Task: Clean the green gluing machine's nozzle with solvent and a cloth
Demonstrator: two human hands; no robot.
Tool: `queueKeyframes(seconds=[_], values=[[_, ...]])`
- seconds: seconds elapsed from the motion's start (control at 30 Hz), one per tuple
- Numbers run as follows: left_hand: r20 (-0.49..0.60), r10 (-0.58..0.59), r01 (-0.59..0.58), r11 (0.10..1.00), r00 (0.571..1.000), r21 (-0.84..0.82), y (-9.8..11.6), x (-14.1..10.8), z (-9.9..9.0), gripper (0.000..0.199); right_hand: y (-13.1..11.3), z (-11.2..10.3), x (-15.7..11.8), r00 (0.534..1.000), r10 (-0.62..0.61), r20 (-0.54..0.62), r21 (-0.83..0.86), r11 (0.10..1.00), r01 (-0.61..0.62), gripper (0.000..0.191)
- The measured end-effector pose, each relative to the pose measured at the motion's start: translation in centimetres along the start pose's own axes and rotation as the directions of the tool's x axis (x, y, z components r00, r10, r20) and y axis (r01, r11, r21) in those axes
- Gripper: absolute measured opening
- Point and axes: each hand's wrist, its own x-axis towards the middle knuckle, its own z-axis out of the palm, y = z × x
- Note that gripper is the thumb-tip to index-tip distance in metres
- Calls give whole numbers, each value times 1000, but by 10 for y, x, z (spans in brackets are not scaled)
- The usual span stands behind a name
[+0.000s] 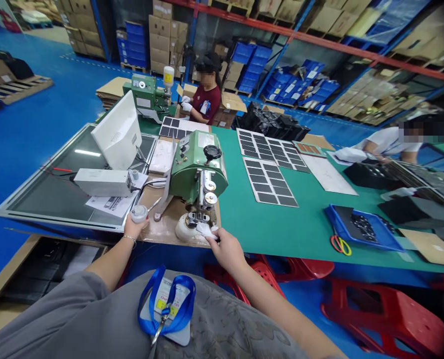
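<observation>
My left hand (132,228) is closed round a small round whitish container (139,213) at the left of the green bench machine (194,162). My right hand (227,249) pinches a crumpled white cloth (206,230), which could also be tissue. That cloth is at the metal head (198,218) low on the machine's front, above a round whitish base (184,227). Whether the cloth touches the head I cannot tell. A black knob (212,152) and two round metal discs are on the machine's front.
A white monitor (117,134) and a white box-shaped device (103,182) stand at left. Sheets with black rectangles (270,182) lie on the green table (237,224). At right are a blue tray (364,228) and scissors (340,245). Red stools (386,314) stand below. Two people work nearby.
</observation>
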Motion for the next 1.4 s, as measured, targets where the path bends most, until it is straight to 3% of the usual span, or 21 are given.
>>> queueKeyframes(seconds=[0.13, 0.23, 0.3, 0.43, 0.5, 0.73, 1.4], values=[[79, 120, -119, 993, 990, -16, 12, -3, -14, 66, 0, 6, 4, 1000, -25, 18, -16, 1000, 25, 23], [179, 251, -249, 968, 951, -35, 29, -20, -34, 73, 1, 8, 7, 999, -27, 28, -35, 999, 28, 25], [289, 351, -352, 935, 891, -48, 44, -35, -49, 75, 1, 8, 8, 999, -21, 32, -43, 999, 22, 27], [531, 479, -569, 822, 699, 8, 76, -60, -73, 68, -1, 7, 10, 999, -33, 34, -47, 998, 35, 27], [590, 458, -601, 797, 665, 60, 91, -67, -81, 68, -2, 6, 11, 999, -28, 44, -50, 998, 30, 27], [665, 359, -612, 768, 655, 188, 119, -70, -93, 58, -1, 10, 12, 997, -74, 28, -81, 994, 76, 26], [684, 268, -614, 718, 679, 328, 135, -68, -104, 60, -6, 2, 12, 995, -69, 74, -108, 991, 76, 28]])
